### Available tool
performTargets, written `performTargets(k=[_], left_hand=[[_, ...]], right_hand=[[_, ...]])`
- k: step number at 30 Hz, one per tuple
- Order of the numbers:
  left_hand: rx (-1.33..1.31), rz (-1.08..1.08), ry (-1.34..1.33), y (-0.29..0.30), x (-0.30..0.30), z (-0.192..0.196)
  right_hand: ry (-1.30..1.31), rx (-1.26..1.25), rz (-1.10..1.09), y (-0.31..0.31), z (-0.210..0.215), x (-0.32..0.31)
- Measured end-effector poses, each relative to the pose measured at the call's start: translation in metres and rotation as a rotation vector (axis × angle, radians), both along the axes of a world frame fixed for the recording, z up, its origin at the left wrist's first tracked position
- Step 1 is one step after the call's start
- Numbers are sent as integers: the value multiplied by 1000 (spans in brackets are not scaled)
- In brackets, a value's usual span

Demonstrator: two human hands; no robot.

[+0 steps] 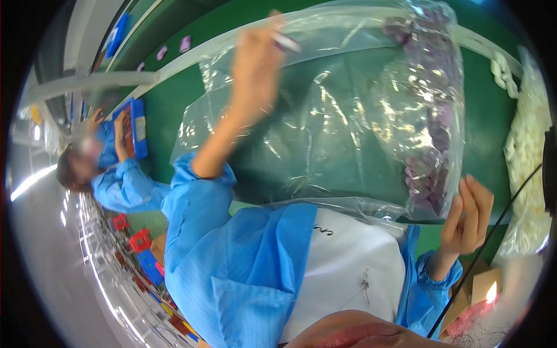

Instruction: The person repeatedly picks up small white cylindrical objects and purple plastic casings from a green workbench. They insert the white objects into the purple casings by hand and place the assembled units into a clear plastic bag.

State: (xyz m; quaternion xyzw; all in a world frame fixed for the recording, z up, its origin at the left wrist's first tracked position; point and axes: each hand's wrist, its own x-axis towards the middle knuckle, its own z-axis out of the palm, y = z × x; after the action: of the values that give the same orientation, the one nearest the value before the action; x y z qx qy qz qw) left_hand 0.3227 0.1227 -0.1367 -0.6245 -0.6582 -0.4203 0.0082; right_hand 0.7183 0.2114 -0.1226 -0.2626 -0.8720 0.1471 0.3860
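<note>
A large clear plastic bag (325,133) lies flat across the green tabletop, with many small purple pieces (432,133) gathered along its right end. Over the bag's left part, my left hand (255,72) is raised and blurred by motion. Its fingers close on a small white and purple piece (286,42), whose kind I cannot make out. My right hand (469,217) is beside the bag's near right corner, fingers loosely bent and a little apart. Nothing shows in it, and whether its fingertips touch the plastic is unclear.
To the right stands a clear bag of whitish pieces (528,180), with loose white pieces (503,74) beside it. A black cable (493,232) crosses there. Few purple pieces (185,43) lie at the far left. A co-worker (125,182) sits left by a blue bin (140,129).
</note>
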Motion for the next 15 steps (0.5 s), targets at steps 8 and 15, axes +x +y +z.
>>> performTargets(k=[8, 15], left_hand=[[-397, 196, 131, 78, -244, -67], [57, 329, 571, 72, -148, -26]], right_hand=[[-16, 50, -147, 36, -7, 4], [25, 43, -394, 95, -27, 43]])
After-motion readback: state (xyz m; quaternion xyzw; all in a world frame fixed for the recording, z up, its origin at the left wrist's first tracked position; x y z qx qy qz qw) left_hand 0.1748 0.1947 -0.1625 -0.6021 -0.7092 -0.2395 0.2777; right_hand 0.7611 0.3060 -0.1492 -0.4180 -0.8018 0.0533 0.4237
